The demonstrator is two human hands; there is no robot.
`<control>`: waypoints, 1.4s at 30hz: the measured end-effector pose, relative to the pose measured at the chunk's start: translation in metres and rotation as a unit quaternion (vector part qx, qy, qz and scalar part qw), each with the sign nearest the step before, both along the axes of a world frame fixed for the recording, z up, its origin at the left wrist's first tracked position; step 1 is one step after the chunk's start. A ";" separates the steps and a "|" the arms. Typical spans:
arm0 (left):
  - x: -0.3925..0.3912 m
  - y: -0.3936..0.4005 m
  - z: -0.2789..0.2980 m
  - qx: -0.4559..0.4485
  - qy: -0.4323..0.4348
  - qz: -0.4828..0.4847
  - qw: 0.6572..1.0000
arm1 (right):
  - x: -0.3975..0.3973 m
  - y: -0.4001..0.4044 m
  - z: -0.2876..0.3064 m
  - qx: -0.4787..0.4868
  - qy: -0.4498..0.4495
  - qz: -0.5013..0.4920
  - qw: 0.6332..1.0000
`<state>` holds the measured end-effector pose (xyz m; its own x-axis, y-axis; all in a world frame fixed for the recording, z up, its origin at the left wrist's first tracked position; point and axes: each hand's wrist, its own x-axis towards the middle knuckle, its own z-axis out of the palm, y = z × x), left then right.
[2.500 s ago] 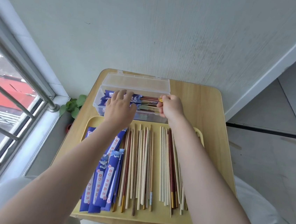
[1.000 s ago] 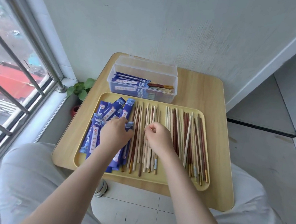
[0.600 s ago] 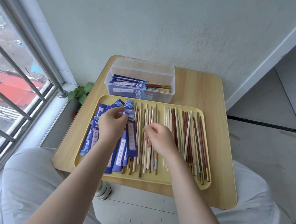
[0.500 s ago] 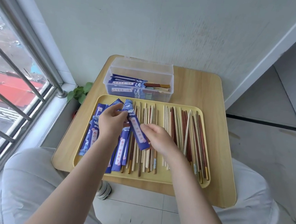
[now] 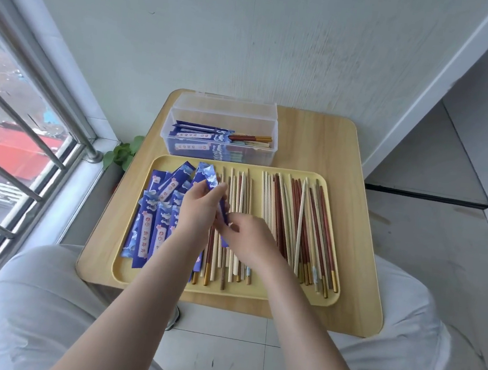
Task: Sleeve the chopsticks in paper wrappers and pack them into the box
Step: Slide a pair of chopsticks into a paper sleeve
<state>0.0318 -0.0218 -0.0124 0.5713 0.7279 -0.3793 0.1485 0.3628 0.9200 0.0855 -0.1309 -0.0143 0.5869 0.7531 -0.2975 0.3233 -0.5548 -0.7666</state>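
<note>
My left hand (image 5: pixel 201 207) pinches a blue paper wrapper (image 5: pixel 210 178) lifted above the yellow tray (image 5: pixel 255 294). My right hand (image 5: pixel 249 239) pinches the wrapper's lower end, just over the loose chopsticks. More blue wrappers (image 5: pixel 154 220) lie in a pile on the tray's left side. Bare pale and red-brown chopsticks (image 5: pixel 298 226) fill the tray's middle and right. The clear plastic box (image 5: pixel 222 152) behind the tray holds several sleeved chopsticks (image 5: pixel 211 137), its lid tipped back.
The tray and box sit on a small wooden table (image 5: pixel 331 145) against a white wall. A barred window (image 5: pixel 16 130) runs along the left, with a small green plant (image 5: pixel 124 154) below it. My knees in grey trousers are under the table's near edge.
Both hands left the box and came back over the tray. My left hand picked a wrapper out of the pile and raised it, and my right hand then took hold of its lower end.
</note>
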 end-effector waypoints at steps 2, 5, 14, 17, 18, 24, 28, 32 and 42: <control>0.000 0.002 0.000 0.024 0.036 0.004 0.999 | 0.005 -0.006 0.006 -0.018 0.035 0.011 0.999; -0.003 0.007 -0.003 0.064 0.087 -0.050 0.993 | 0.022 -0.020 0.010 -0.026 0.000 -0.028 0.999; -0.009 -0.014 -0.018 0.009 0.123 -0.155 0.980 | 0.041 -0.037 -0.021 -0.202 -0.184 -0.146 0.951; -0.010 -0.016 -0.023 0.009 0.129 -0.152 0.980 | 0.039 -0.034 -0.025 -0.201 -0.194 -0.142 0.950; -0.010 -0.016 -0.024 0.012 0.130 -0.151 0.980 | 0.038 -0.033 -0.024 -0.183 -0.201 -0.145 0.951; -0.012 -0.019 -0.029 -0.012 0.120 -0.127 0.985 | 0.021 -0.021 -0.024 -0.162 -0.186 -0.037 0.968; -0.012 -0.020 -0.030 -0.008 0.117 -0.129 0.985 | 0.014 -0.015 -0.029 -0.212 -0.189 -0.035 0.958; -0.012 -0.018 -0.032 -0.005 0.116 -0.136 0.984 | 0.018 -0.015 -0.032 -0.239 -0.215 -0.073 0.944; -0.009 -0.021 -0.033 0.021 0.122 -0.175 0.977 | 0.019 -0.020 -0.029 -0.247 -0.246 -0.061 0.935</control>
<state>0.0233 -0.0431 -0.0449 0.6835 0.5226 -0.5097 0.4736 0.2139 0.8544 0.1045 -0.1505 -0.0436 0.8171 0.5136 -0.2618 0.4808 -0.8577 -0.1822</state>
